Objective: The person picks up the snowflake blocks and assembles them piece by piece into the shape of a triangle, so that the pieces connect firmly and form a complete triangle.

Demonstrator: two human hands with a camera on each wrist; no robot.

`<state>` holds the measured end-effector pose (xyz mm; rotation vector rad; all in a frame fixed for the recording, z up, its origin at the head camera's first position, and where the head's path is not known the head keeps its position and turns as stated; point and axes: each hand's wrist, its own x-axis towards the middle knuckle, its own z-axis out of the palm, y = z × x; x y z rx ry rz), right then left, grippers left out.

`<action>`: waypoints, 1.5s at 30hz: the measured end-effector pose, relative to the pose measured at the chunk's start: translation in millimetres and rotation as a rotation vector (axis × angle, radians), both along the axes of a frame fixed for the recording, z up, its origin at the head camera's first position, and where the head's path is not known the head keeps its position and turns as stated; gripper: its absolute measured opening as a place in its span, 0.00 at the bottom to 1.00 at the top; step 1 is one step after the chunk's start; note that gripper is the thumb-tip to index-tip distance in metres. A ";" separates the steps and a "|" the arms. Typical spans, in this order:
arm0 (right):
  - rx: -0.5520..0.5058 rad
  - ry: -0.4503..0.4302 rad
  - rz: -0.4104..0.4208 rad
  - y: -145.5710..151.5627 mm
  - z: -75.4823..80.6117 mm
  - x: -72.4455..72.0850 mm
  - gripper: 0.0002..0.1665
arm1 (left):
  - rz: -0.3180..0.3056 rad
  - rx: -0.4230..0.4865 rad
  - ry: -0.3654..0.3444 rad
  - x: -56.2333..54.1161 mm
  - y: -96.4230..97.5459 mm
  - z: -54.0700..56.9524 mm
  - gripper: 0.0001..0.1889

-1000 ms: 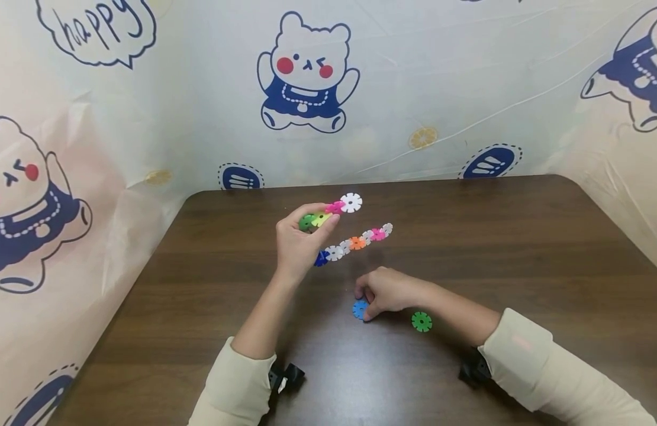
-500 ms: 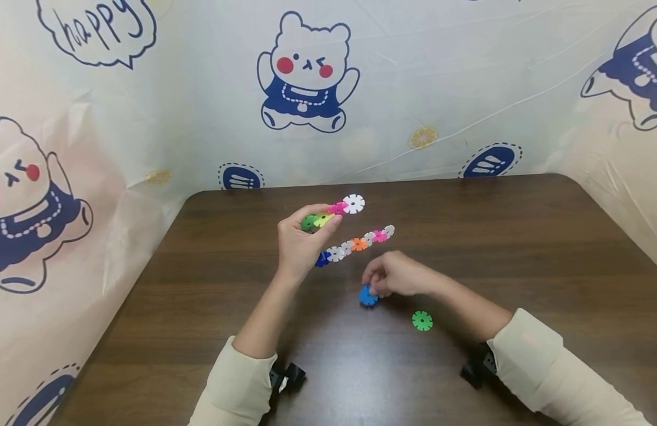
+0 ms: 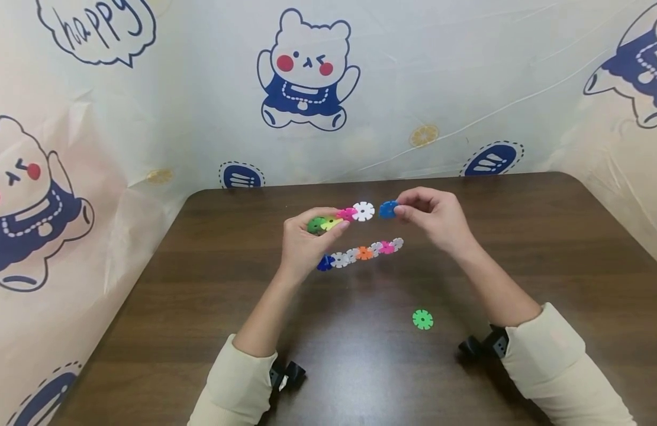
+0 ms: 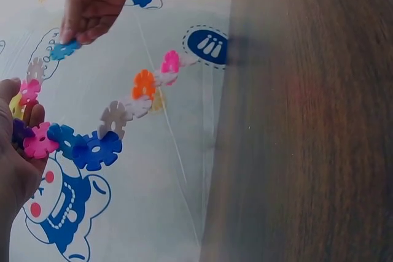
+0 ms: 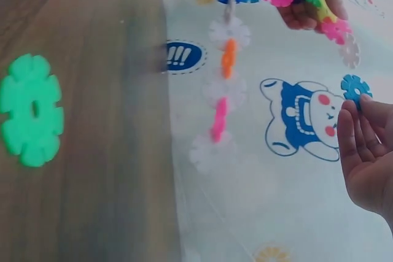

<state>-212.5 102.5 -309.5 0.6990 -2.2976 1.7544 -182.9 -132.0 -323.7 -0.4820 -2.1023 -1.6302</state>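
Note:
My left hand (image 3: pixel 302 251) grips a chain of slotted plastic snowflake discs (image 3: pixel 364 253), raised above the table. One arm of the chain runs green, yellow and pink to a white disc (image 3: pixel 363 211) at its tip. The other arm, with dark blue, white, orange and pink discs, extends rightward below it. Between thumb and fingers, my right hand (image 3: pixel 440 219) pinches a blue snowflake disc (image 3: pixel 387 209) by its edge. A small gap separates this blue disc from the white one. In the left wrist view, purple, pink and blue discs (image 4: pixel 61 136) link the two arms by the palm.
A loose green snowflake disc (image 3: pixel 422 319) lies on the brown wooden table (image 3: pixel 200 331), right of centre. A printed cloth (image 3: pixel 403 77) hangs behind and at both sides of the table. Each wrist carries a small black camera (image 3: pixel 293 377).
My right hand has picked the blue disc up off the table and carried it up and away from me, beside the white disc. My left hand has shifted slightly right with the chain.

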 end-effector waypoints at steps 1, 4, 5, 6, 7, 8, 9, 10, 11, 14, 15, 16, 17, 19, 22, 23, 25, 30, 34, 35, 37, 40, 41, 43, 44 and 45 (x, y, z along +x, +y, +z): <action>-0.014 0.007 -0.004 0.2 2.1 0.8 0.10 | -0.010 -0.004 -0.004 -0.1 0.0 -0.2 0.12; -0.039 0.011 0.001 -0.4 6.3 3.3 0.11 | -0.038 -0.009 -0.016 0.3 0.1 -0.5 0.11; -0.035 0.011 0.001 -0.7 7.2 4.1 0.11 | -0.044 -0.010 -0.017 0.4 0.1 -0.4 0.11; -0.028 0.012 0.000 -1.0 7.8 4.7 0.11 | -0.050 -0.010 -0.017 0.4 0.2 -0.5 0.11; -0.019 0.014 -0.002 -1.3 8.3 5.4 0.11 | -0.054 -0.012 -0.015 0.4 0.2 -0.6 0.10; -0.008 0.014 -0.004 -1.5 8.4 5.9 0.11 | -0.057 -0.012 -0.013 0.3 0.3 -0.7 0.10; 0.002 0.018 -0.001 -1.7 8.3 6.0 0.11 | -0.062 -0.013 -0.009 0.1 0.4 -0.9 0.10; 0.013 0.022 0.000 -2.1 8.1 6.3 0.10 | -0.066 -0.011 -0.009 0.1 0.4 -1.1 0.09; 0.022 0.026 0.000 -2.3 7.8 6.4 0.10 | -0.071 -0.007 -0.010 0.2 0.6 -1.3 0.09; 0.028 0.038 0.007 -4.0 6.1 7.1 0.10 | -0.079 0.020 -0.027 0.3 1.2 -2.5 0.09; 0.026 0.046 0.006 -4.8 5.7 7.2 0.10 | -0.078 0.032 -0.033 0.4 1.6 -2.8 0.09; 0.017 0.050 0.002 -5.5 5.2 7.7 0.10 | -0.074 0.043 -0.037 0.6 2.1 -3.1 0.09; 0.005 0.055 -0.003 -6.2 4.6 8.1 0.09 | -0.070 0.055 -0.039 0.7 2.8 -3.4 0.09; -0.015 0.064 -0.016 -7.6 3.4 8.6 0.09 | -0.059 0.071 -0.036 1.1 4.1 -3.3 0.09; -0.032 0.071 -0.029 -8.6 2.0 8.7 0.09 | -0.052 0.083 -0.018 1.2 5.9 -2.9 0.09; -0.030 0.072 -0.032 -8.7 1.6 8.6 0.09 | -0.053 0.085 -0.013 1.3 6.2 -2.9 0.09; -0.020 0.066 -0.023 -8.2 1.2 8.3 0.09 | -0.054 0.084 -0.008 1.3 6.5 -2.9 0.09; 0.032 0.060 -0.006 -8.2 0.4 8.7 0.09 | -0.047 0.076 -0.020 2.3 5.9 -3.0 0.09; 0.012 0.061 -0.007 -10.1 -2.2 8.9 0.09 | -0.051 0.073 -0.009 2.0 5.6 -2.8 0.10; -0.007 0.055 -0.003 -10.4 -3.2 8.6 0.09 | -0.053 0.076 -0.006 1.8 5.7 -3.2 0.10; -0.038 0.051 0.003 -11.2 -4.5 8.2 0.08 | -0.058 0.084 -0.005 1.1 6.0 -4.7 0.10; -0.050 0.040 0.013 -11.7 -5.6 7.1 0.09 | -0.056 0.087 -0.005 0.9 6.4 -6.3 0.10; -0.042 0.034 0.011 -11.3 -5.7 6.6 0.09 | -0.055 0.082 -0.002 0.8 6.4 -6.6 0.10; -0.011 0.015 0.001 -9.4 -4.8 6.6 0.10 | -0.061 0.063 0.000 0.4 6.6 -6.4 0.09; 0.010 0.001 -0.007 -7.7 -4.5 6.5 0.11 | -0.066 0.050 -0.001 0.1 6.6 -6.2 0.10; 0.035 -0.014 -0.012 -5.8 -3.8 6.8 0.11 | -0.070 0.036 -0.001 -0.1 6.5 -6.1 0.10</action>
